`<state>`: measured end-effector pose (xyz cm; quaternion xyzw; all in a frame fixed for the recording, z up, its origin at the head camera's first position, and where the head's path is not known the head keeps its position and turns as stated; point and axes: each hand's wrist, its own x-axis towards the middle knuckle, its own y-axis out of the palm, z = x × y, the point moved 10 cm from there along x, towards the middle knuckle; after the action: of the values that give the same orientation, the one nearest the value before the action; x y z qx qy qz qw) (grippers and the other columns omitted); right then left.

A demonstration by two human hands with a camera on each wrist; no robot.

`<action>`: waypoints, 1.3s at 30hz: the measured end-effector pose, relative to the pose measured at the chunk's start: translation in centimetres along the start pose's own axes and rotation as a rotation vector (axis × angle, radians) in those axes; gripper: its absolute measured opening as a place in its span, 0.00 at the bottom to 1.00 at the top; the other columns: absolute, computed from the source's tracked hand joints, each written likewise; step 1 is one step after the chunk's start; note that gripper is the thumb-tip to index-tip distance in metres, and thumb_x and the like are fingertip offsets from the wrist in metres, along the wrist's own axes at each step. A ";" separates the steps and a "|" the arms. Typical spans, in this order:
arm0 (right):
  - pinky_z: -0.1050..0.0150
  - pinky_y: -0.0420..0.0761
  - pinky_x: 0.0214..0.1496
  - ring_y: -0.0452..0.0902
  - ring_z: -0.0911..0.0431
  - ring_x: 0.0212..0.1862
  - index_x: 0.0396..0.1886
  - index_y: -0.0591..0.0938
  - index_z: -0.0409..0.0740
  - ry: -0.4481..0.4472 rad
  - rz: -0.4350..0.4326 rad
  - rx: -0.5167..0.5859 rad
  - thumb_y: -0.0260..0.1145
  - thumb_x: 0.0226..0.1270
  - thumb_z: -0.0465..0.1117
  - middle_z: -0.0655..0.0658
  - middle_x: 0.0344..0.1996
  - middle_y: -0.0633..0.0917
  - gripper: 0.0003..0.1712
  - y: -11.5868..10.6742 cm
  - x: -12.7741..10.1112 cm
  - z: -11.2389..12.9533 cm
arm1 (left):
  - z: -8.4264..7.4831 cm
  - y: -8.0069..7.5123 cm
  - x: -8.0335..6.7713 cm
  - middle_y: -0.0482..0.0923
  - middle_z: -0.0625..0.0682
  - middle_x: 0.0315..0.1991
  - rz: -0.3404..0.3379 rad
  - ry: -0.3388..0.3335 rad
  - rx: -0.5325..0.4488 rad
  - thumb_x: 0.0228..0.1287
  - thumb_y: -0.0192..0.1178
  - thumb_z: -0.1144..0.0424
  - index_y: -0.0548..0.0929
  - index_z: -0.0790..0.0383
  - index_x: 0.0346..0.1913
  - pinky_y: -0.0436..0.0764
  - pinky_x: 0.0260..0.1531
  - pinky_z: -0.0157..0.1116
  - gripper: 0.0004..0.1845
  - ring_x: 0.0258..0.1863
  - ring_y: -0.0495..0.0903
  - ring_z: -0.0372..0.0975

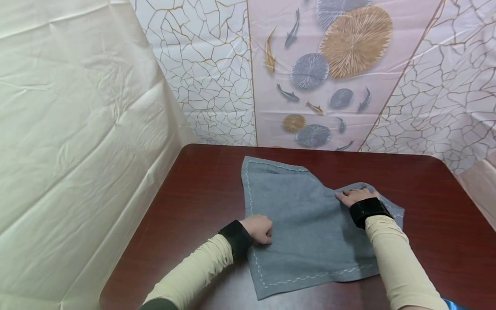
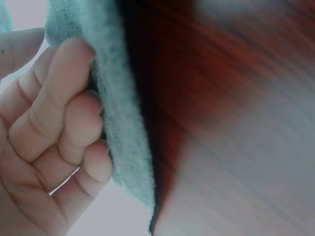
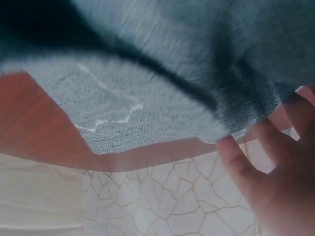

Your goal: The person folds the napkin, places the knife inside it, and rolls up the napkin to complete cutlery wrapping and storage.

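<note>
A grey-blue cloth (image 1: 294, 224) with a line of white stitching along its border lies spread over the dark red table. Its far edge dips between two raised corners. My left hand (image 1: 258, 229) is on the cloth's left side. In the left wrist view, the curled fingers (image 2: 74, 113) press against the cloth (image 2: 123, 123), with the thumb beside them. At the far right edge, my right hand (image 1: 356, 196) grips the cloth. The right wrist view shows its fingertips at the rim of the cloth (image 3: 123, 108), which hangs in folds there.
The dark red table (image 1: 186, 202) has rounded far corners. A cream fabric sheet (image 1: 85, 129) hangs along the left. Behind the table is a patterned backdrop (image 1: 310, 103) with gold crack lines, fish and round leaf shapes. Something blue (image 1: 453, 305) shows at the lower right.
</note>
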<state>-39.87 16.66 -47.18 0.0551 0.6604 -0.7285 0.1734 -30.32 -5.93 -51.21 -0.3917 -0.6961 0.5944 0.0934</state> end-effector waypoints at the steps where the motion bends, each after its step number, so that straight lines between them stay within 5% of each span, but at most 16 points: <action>1: 0.33 0.52 0.56 0.54 0.27 0.59 0.63 0.65 0.32 0.009 -0.004 0.011 0.41 0.69 0.58 0.26 0.59 0.64 0.37 0.0 -0.1 -0.2 | 0.2 0.1 -0.1 0.55 0.41 0.03 0.012 -0.010 -0.007 0.55 0.60 0.57 0.59 0.52 0.04 0.50 0.09 0.27 0.28 0.04 0.52 0.30; 9: 0.33 0.56 0.53 0.53 0.28 0.60 0.65 0.61 0.30 0.063 -0.003 0.045 0.36 0.69 0.61 0.25 0.61 0.61 0.41 0.5 -0.3 -2.5 | 3.0 0.3 -1.0 0.51 0.41 0.03 0.025 -0.109 -0.002 0.58 0.59 0.46 0.57 0.52 0.04 0.50 0.09 0.29 0.32 0.04 0.48 0.31; 14: 0.33 0.55 0.55 0.51 0.30 0.62 0.66 0.57 0.28 0.050 0.011 0.001 0.37 0.69 0.60 0.25 0.62 0.58 0.42 1.2 0.4 -3.7 | 4.7 0.7 -1.2 0.58 0.42 0.03 0.062 -0.196 -0.026 0.57 0.59 0.45 0.62 0.53 0.04 0.55 0.08 0.29 0.30 0.03 0.57 0.32; 18: 0.32 0.54 0.55 0.53 0.29 0.61 0.65 0.58 0.28 0.040 -0.003 -0.023 0.37 0.69 0.60 0.24 0.61 0.60 0.42 1.5 0.7 -4.0 | 4.9 0.7 -1.0 0.61 0.43 0.02 0.096 -0.203 -0.071 0.56 0.60 0.46 0.66 0.53 0.03 0.59 0.08 0.29 0.29 0.03 0.61 0.32; 22: 0.32 0.57 0.52 0.61 0.29 0.56 0.61 0.66 0.30 0.071 -0.054 -0.032 0.36 0.70 0.61 0.25 0.56 0.67 0.40 1.4 0.7 -3.8 | 4.7 -1.7 0.1 0.58 0.41 0.05 -0.038 -0.166 -0.031 0.58 0.60 0.51 0.64 0.53 0.07 0.57 0.08 0.29 0.26 0.05 0.57 0.31; 25: 0.34 0.61 0.51 0.66 0.30 0.51 0.53 0.74 0.30 0.094 -0.150 -0.026 0.39 0.71 0.57 0.25 0.49 0.74 0.36 0.7 0.5 -3.6 | 4.7 -4.8 0.9 0.64 0.42 0.13 -0.234 -0.162 0.073 0.59 0.59 0.54 0.71 0.54 0.15 0.64 0.14 0.30 0.18 0.13 0.63 0.33; 27: 0.36 0.62 0.50 0.68 0.31 0.48 0.45 0.79 0.29 0.093 -0.240 -0.020 0.43 0.70 0.54 0.25 0.42 0.77 0.32 -0.1 0.4 -3.6 | 5.0 -5.9 1.4 0.73 0.46 0.24 -0.308 -0.196 0.133 0.60 0.58 0.55 0.79 0.56 0.28 0.72 0.23 0.34 0.09 0.24 0.72 0.37; 30: 0.38 0.64 0.47 0.70 0.33 0.42 0.33 0.82 0.29 0.059 -0.348 -0.005 0.47 0.69 0.49 0.26 0.33 0.79 0.27 -1.1 0.4 -3.3 | 6.0 -5.9 2.0 0.75 0.53 0.45 -0.297 -0.297 0.180 0.59 0.58 0.50 0.77 0.54 0.52 0.76 0.39 0.43 0.20 0.44 0.73 0.45; 32: 0.39 0.66 0.43 0.73 0.35 0.36 0.27 0.81 0.30 0.024 -0.384 -0.009 0.49 0.67 0.46 0.28 0.27 0.80 0.24 -1.5 0.5 -3.0 | 6.8 -5.3 2.3 0.72 0.56 0.52 -0.262 -0.368 0.172 0.58 0.59 0.48 0.73 0.53 0.59 0.74 0.43 0.47 0.27 0.50 0.71 0.49; 36: 0.43 0.72 0.31 0.75 0.40 0.24 0.21 0.80 0.33 -0.005 -0.391 -0.002 0.55 0.62 0.39 0.33 0.20 0.79 0.15 -1.5 0.8 -3.1 | 7.5 -4.1 2.5 0.71 0.58 0.53 -0.237 -0.439 0.142 0.55 0.62 0.46 0.71 0.53 0.61 0.74 0.43 0.51 0.31 0.52 0.70 0.52; 39: 0.43 0.72 0.27 0.75 0.38 0.26 0.25 0.81 0.34 -0.017 -0.388 0.011 0.59 0.54 0.34 0.32 0.23 0.80 0.07 -1.4 1.5 -3.2 | 7.6 -3.9 2.6 0.71 0.59 0.52 -0.232 -0.451 0.162 0.54 0.62 0.45 0.72 0.53 0.61 0.75 0.41 0.51 0.32 0.52 0.70 0.52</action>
<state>-42.25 19.62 -46.69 -0.0785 0.6531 -0.7524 0.0347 -38.29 -9.86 -50.63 -0.1583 -0.6897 0.7057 0.0344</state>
